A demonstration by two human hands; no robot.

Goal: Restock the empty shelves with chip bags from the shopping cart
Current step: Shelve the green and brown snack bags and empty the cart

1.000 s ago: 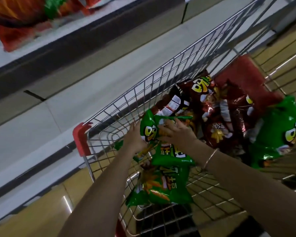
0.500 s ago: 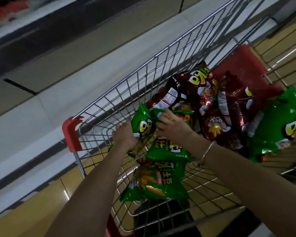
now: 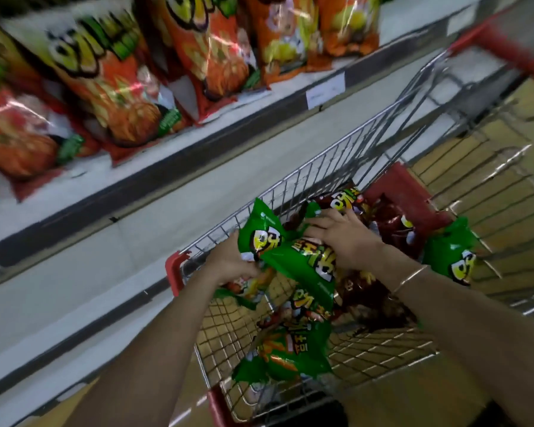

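Both my hands are inside the wire shopping cart (image 3: 330, 155). My left hand (image 3: 228, 263) grips the lower edge of a green chip bag (image 3: 261, 232) held up near the cart's left wall. My right hand (image 3: 341, 238) grips the top of a second green bag (image 3: 302, 269) that lies across the first. More green bags (image 3: 290, 352) hang below them, and dark red bags (image 3: 392, 229) lie deeper in the cart. The white shelf (image 3: 142, 229) beside the cart holds nothing.
Orange chip bags (image 3: 114, 84) stand in a row on the upper shelf, with a price tag (image 3: 325, 90) on its edge. Another green bag (image 3: 453, 254) lies at the cart's right side. Red corner guards (image 3: 174, 272) cap the cart's rim. Yellow tiled floor lies on the right.
The view has tilted up, bringing the stocked upper shelf into sight. Both hands have lifted the green bags higher in the cart, and a second bag now lies across the first.
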